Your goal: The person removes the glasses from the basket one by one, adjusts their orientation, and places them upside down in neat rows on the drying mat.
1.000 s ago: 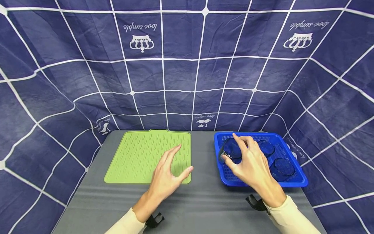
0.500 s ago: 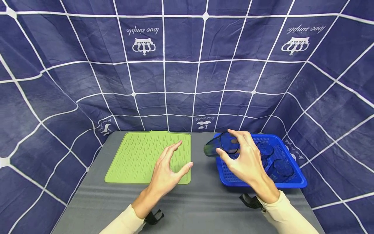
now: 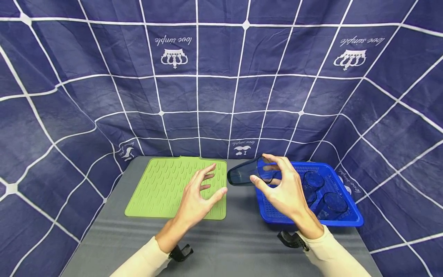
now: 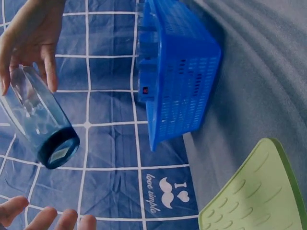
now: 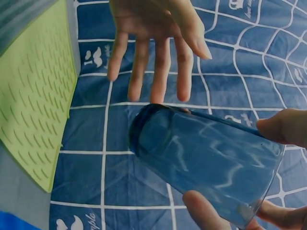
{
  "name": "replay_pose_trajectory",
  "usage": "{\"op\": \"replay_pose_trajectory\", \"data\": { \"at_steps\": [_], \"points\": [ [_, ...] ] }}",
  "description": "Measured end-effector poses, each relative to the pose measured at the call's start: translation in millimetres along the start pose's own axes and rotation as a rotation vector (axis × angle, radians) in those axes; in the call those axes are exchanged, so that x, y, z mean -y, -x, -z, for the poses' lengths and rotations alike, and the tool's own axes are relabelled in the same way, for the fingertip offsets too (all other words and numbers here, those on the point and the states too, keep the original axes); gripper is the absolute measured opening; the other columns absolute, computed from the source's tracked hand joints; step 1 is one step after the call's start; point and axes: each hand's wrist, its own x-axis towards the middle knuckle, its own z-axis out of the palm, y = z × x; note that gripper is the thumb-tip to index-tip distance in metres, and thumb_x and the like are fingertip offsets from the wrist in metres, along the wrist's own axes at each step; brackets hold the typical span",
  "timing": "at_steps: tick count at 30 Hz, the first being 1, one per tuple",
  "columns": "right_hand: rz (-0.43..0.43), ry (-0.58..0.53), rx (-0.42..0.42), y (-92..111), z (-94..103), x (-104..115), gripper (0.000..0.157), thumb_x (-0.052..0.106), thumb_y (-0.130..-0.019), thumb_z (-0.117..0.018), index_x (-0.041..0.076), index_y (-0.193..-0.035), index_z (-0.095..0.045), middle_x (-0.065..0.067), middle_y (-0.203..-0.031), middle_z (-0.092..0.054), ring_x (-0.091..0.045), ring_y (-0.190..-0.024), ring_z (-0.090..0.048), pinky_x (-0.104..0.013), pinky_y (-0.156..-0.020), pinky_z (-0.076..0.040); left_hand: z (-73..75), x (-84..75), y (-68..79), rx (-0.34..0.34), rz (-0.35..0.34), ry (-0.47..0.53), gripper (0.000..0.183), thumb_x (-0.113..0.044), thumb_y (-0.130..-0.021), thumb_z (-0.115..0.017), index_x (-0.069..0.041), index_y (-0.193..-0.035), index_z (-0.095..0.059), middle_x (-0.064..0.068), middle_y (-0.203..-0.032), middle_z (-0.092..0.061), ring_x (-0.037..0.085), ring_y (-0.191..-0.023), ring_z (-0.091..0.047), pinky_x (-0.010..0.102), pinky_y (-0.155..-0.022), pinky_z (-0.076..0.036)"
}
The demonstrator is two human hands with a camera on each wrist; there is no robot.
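A blue-tinted drinking glass (image 3: 242, 173) is held in the air by my right hand (image 3: 285, 188), thumb and fingers round its rim end. It lies tilted almost sideways, its thick base toward the left; the left wrist view shows a small label on the base of the glass (image 4: 50, 129). My left hand (image 3: 197, 196) hovers over the right part of the green ridged mat (image 3: 166, 188), fingers spread and holding nothing. In the right wrist view, the left hand's fingertips (image 5: 158, 93) appear just beyond the base of the glass (image 5: 206, 158).
To the right stands a blue plastic basket (image 3: 349, 223) with several similar glasses (image 3: 333, 204) in it. Grey cloth (image 3: 238, 238) covers the table. Behind and at both sides hangs a dark blue curtain (image 3: 221, 92) with white grid lines.
My right hand has lifted the glass out of the basket and moved it left, tipping its base toward my left hand. The left hand has barely moved.
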Motion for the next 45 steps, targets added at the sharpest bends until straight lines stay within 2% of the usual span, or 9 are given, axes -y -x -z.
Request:
{"op": "replay_pose_trajectory", "data": {
  "at_steps": [5,9,14,20,25,29,34,38,45],
  "points": [
    [-0.033,-0.09,0.0,1.2,-6.0,-1.6,0.066,0.023,-0.094,-0.099,0.015,-0.153,-0.071,-0.005,-0.146,-0.071,-0.029,-0.123,-0.08,-0.02,-0.088,-0.069,-3.8,-2.4,-2.8,0.036,0.061,0.107,0.076,-0.031,-0.103,-0.091,-0.032,-0.171,-0.057,0.005,-0.17,-0.064,0.036,-0.143,-0.076,0.052,-0.107,-0.071],
    [-0.051,-0.16,0.006,0.7,-13.4,-1.7,0.065,0.022,-0.095,-0.099,0.018,-0.154,-0.071,-0.004,-0.148,-0.071,-0.03,-0.125,-0.08,-0.024,-0.089,-0.07,-5.4,-4.6,-5.5,0.042,0.094,0.168,0.076,-0.03,-0.105,-0.089,-0.031,-0.173,-0.054,0.012,-0.17,-0.063,0.041,-0.139,-0.077,0.047,-0.107,-0.071],
    [-0.08,-0.258,0.004,0.9,-22.4,-1.2,0.066,0.017,-0.093,-0.098,0.018,-0.154,-0.071,-0.003,-0.149,-0.073,-0.027,-0.126,-0.079,-0.026,-0.088,-0.071,-4.4,-6.7,-7.8,0.033,0.119,0.187,0.074,-0.027,-0.107,-0.087,-0.03,-0.173,-0.054,0.012,-0.168,-0.065,0.038,-0.134,-0.08,0.039,-0.104,-0.072],
    [-0.113,-0.405,-0.007,0.5,-33.2,-1.4,0.065,0.005,-0.093,-0.094,0.008,-0.154,-0.07,-0.01,-0.147,-0.073,-0.017,-0.122,-0.077,-0.025,-0.085,-0.071,-6.6,-5.1,-9.5,0.017,0.15,0.204,0.072,-0.027,-0.108,-0.085,-0.031,-0.173,-0.054,0.012,-0.163,-0.065,0.028,-0.121,-0.084,0.035,-0.099,-0.071],
    [-0.136,-0.514,-0.006,0.5,-42.8,-1.6,0.065,-0.003,-0.093,-0.088,0.0,-0.154,-0.067,-0.012,-0.15,-0.068,-0.018,-0.121,-0.076,-0.026,-0.086,-0.072,-9.9,-3.5,-11.3,0.0,0.184,0.329,0.076,-0.018,-0.107,-0.084,-0.026,-0.175,-0.051,0.02,-0.154,-0.065,0.025,-0.117,-0.084,0.034,-0.096,-0.072],
    [-0.15,-0.615,-0.003,0.6,-51.1,-1.5,0.064,-0.007,-0.093,-0.084,-0.005,-0.155,-0.064,-0.012,-0.146,-0.064,-0.021,-0.12,-0.075,-0.028,-0.092,-0.072,-12.9,-4.3,-12.4,-0.015,0.185,0.424,0.079,-0.009,-0.107,-0.082,-0.022,-0.176,-0.047,0.025,-0.151,-0.063,0.034,-0.124,-0.082,0.039,-0.095,-0.074],
    [-0.238,-0.808,0.007,0.9,-64.4,0.8,0.062,-0.007,-0.097,-0.077,-0.01,-0.155,-0.057,-0.01,-0.136,-0.06,-0.016,-0.11,-0.077,-0.041,-0.087,-0.076,-16.0,-7.9,-12.8,-0.054,0.169,0.461,0.082,-0.004,-0.106,-0.081,-0.018,-0.177,-0.042,0.022,-0.157,-0.06,0.022,-0.124,-0.08,0.035,-0.097,-0.073],
    [-0.285,-0.902,0.023,1.3,-75.6,3.0,0.06,-0.003,-0.099,-0.072,-0.01,-0.156,-0.051,-0.01,-0.134,-0.058,-0.012,-0.102,-0.079,-0.042,-0.087,-0.076,-17.2,-8.9,-14.3,-0.102,0.145,0.437,0.082,-0.004,-0.107,-0.08,-0.02,-0.177,-0.041,0.017,-0.162,-0.058,0.015,-0.127,-0.075,0.025,-0.099,-0.069],
    [-0.324,-0.985,0.059,1.8,-86.4,2.5,0.056,0.002,-0.103,-0.067,-0.008,-0.154,-0.048,-0.012,-0.138,-0.06,-0.018,-0.116,-0.077,-0.048,-0.096,-0.074,-18.0,-9.0,-17.7,-0.165,0.111,0.445,0.082,-0.002,-0.106,-0.079,-0.016,-0.177,-0.041,0.02,-0.154,-0.061,0.017,-0.125,-0.072,0.02,-0.103,-0.065]
  ]
}}
